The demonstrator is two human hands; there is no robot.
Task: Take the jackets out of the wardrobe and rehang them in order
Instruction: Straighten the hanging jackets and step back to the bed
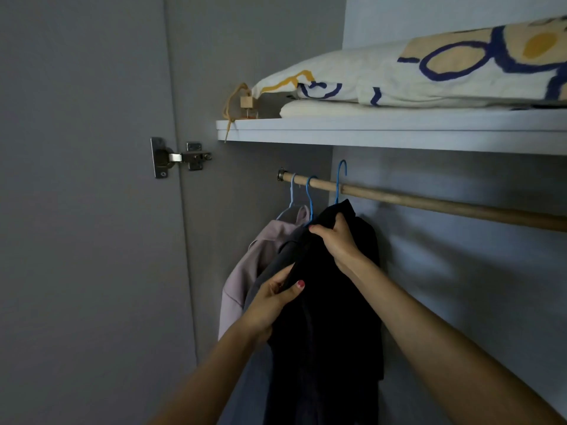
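Observation:
A black jacket hangs on a blue hanger whose hook rises above the wooden rail. My right hand grips the jacket's collar just below the rail. My left hand pinches its left front edge lower down. To the left, a dark grey jacket hangs on a second blue hanger. Further left a pale pink jacket hangs on a light blue hanger. The lower parts of all three run out of view.
The open wardrobe door with its metal hinge stands at the left. A white shelf above the rail carries a patterned pillow and a small bottle with a wooden cap. The rail's right stretch is bare.

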